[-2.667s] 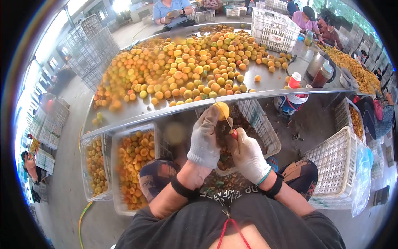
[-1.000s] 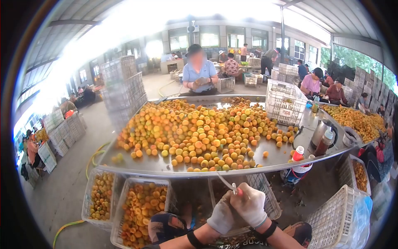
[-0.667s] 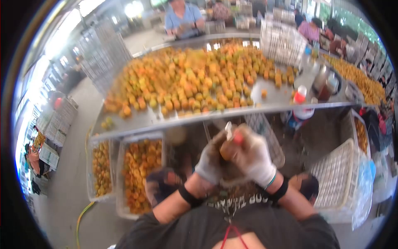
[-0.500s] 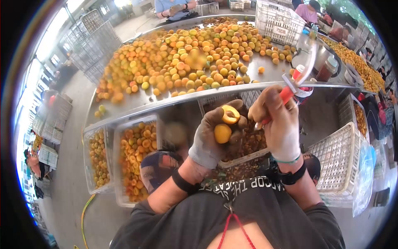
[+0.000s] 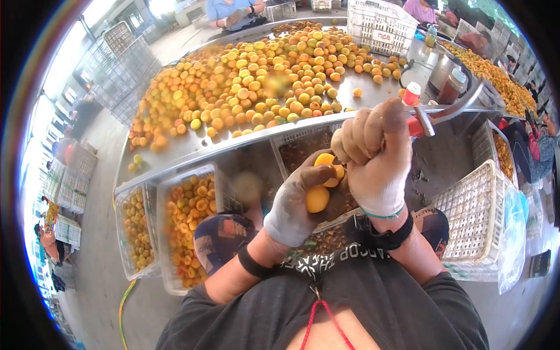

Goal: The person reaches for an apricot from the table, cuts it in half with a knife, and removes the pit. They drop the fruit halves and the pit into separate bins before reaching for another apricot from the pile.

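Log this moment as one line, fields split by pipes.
left hand: holding yellow fruit | right hand: gripping red-handled tool | blade: clear of held fruit | fruit heap: on metal table

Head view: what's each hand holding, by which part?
Right hand: curved metal knife by its red handle. Left hand: round yellow-orange fruits, thumb over the upper.

A white crate (image 5: 382, 28) is set toward the far side of the worktop (image 5: 376, 93), and a brown-filled jar (image 5: 451, 90) (topped by a pale lid) is stood at the right. At the left, crates (image 5: 119, 70) are stacked above the floor (image 5: 93, 245), where a hose (image 5: 121, 308) is laid. A bag (image 5: 512, 233) is hung against the right-hand crate (image 5: 466, 213). Beyond, a blue shirt (image 5: 221, 9) is worn by a person.
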The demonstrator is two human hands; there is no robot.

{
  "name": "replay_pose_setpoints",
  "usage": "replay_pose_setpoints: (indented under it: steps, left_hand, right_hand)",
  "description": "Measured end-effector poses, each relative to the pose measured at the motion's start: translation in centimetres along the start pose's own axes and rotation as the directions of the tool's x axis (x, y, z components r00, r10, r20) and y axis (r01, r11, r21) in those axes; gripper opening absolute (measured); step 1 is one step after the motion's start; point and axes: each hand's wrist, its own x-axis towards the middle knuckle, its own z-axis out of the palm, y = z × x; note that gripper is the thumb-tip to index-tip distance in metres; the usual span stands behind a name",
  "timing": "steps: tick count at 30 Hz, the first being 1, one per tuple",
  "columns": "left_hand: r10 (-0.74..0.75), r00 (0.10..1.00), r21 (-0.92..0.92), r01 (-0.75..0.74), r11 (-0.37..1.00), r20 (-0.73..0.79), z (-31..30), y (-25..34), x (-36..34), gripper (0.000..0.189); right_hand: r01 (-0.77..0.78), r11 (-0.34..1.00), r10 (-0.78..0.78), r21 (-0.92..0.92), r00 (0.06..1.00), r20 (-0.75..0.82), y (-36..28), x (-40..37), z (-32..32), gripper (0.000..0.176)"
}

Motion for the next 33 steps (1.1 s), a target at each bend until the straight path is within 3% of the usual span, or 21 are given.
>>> replay_pose_setpoints:
  steps: [1,5,7,11,15,17,18,19,21,24,25,27,31,32,33]
  left_hand:
    - [0.038,0.998,0.127,-0.031,0.991,-0.051,0.6,-0.1,-0.1,0.032]
    - [0.069,0.996,0.197,-0.077,0.977,0.048,-1.1,-0.6,0.0,0.034]
    - [0.077,0.993,0.217,-0.055,0.975,-0.093,0.2,-0.5,-0.1,0.033]
    - [0.062,0.994,0.143,-0.048,0.989,-0.095,0.0,-0.3,-0.1,0.03]
    - [0.085,0.99,0.197,-0.061,0.979,-0.114,-0.7,-0.3,0.1,0.031]
    - [0.092,0.989,0.219,-0.065,0.974,-0.115,-0.6,0.0,0.4,0.031]
    - [0.112,0.98,0.269,-0.064,0.961,-0.166,-0.2,0.2,0.5,0.034]
    - [0.132,0.967,0.316,-0.059,0.947,-0.217,0.0,0.3,0.4,0.036]
    - [0.101,0.97,0.299,-0.031,0.954,-0.223,0.2,0.3,0.3,0.035]
    - [0.096,0.977,0.325,-0.03,0.945,-0.19,0.0,-0.1,0.0,0.031]
    - [0.121,0.979,0.357,-0.056,0.932,-0.162,-0.3,-0.3,-0.1,0.03]
    - [0.147,0.973,0.399,-0.065,0.914,-0.177,-0.8,-0.3,0.0,0.029]
    - [0.292,0.921,0.564,-0.101,0.819,-0.259,-1.2,-1.3,0.3,0.025]
    - [0.193,0.905,0.273,-0.09,0.958,-0.379,0.4,-1.4,-0.4,0.023]
    - [0.23,0.906,0.275,-0.134,0.952,-0.356,-0.2,-1.9,0.0,0.023]
  right_hand:
    - [0.001,1.0,-0.001,-0.002,1.0,-0.004,0.1,-0.1,-0.1,0.054]
    - [-0.016,0.997,0.016,-0.081,1.0,-0.007,0.0,-0.4,0.3,0.053]
    - [-0.052,0.988,0.058,-0.143,0.998,0.038,0.0,-0.5,0.4,0.054]
    - [-0.23,0.968,0.237,0.1,0.969,-0.064,-0.4,-0.2,0.3,0.056]
    - [-0.268,0.948,0.27,0.171,0.963,0.009,0.1,0.1,-1.1,0.05]
    - [-0.343,0.936,0.341,-0.084,0.939,-0.039,0.1,0.3,-1.0,0.041]
    - [-0.245,0.952,0.242,-0.186,0.97,-0.035,-0.3,0.5,-0.3,0.034]
    - [-0.245,0.95,0.213,-0.195,0.962,-0.172,-0.8,0.7,0.5,0.036]
    - [-0.21,0.978,0.21,-0.019,0.978,0.001,-1.1,1.3,-1.2,0.034]
    - [-0.302,0.944,0.298,0.132,0.953,0.049,-1.0,1.5,-1.9,0.044]
    - [-0.303,0.944,0.299,0.131,0.953,0.047,-0.7,1.4,-1.9,0.044]
    - [-0.302,0.934,0.327,0.188,0.938,-0.115,0.2,1.1,-1.5,0.045]
    - [-0.293,0.941,0.319,0.171,0.935,-0.152,1.2,-0.2,-1.0,0.048]
    - [-0.28,0.955,0.296,0.102,0.929,-0.223,1.9,-0.4,-0.6,0.049]
    - [-0.3,0.941,0.332,0.159,0.912,-0.242,2.0,-0.5,-0.6,0.049]
